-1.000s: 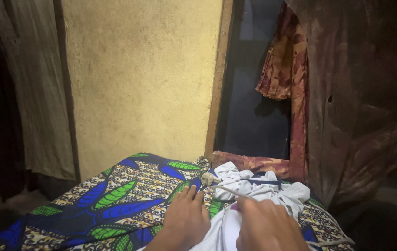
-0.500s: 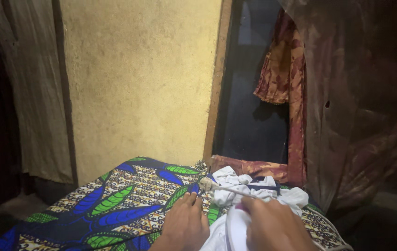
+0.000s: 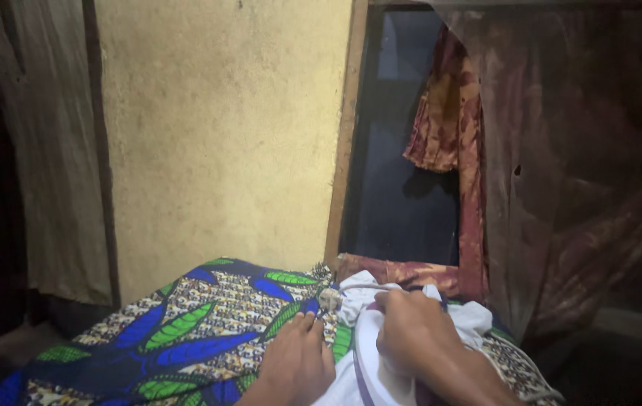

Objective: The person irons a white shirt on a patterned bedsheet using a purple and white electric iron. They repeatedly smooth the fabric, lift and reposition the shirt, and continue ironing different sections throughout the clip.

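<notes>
My right hand (image 3: pixel 411 331) is closed over the handle of a white iron (image 3: pixel 370 368) with a dark stripe, which rests on a crumpled white garment (image 3: pixel 475 316). The iron's pale cord (image 3: pixel 358 287) loops just beyond my fingers. My left hand (image 3: pixel 298 359) lies flat, fingers together, on the edge of the garment and on the patterned blue, green and white cloth (image 3: pixel 186 334) that covers the surface. Most of the iron's underside is hidden.
A yellow plaster wall (image 3: pixel 223 135) stands behind the surface. A wooden door frame (image 3: pixel 345 150) borders a dark opening (image 3: pixel 396 188). Reddish patterned curtains (image 3: pixel 456 128) hang at the right, and a grey cloth (image 3: pixel 43 150) at the left.
My right hand has pushed the iron forward over the white garment, toward the far edge. The cord has bunched up ahead of it. My left hand has stayed put.
</notes>
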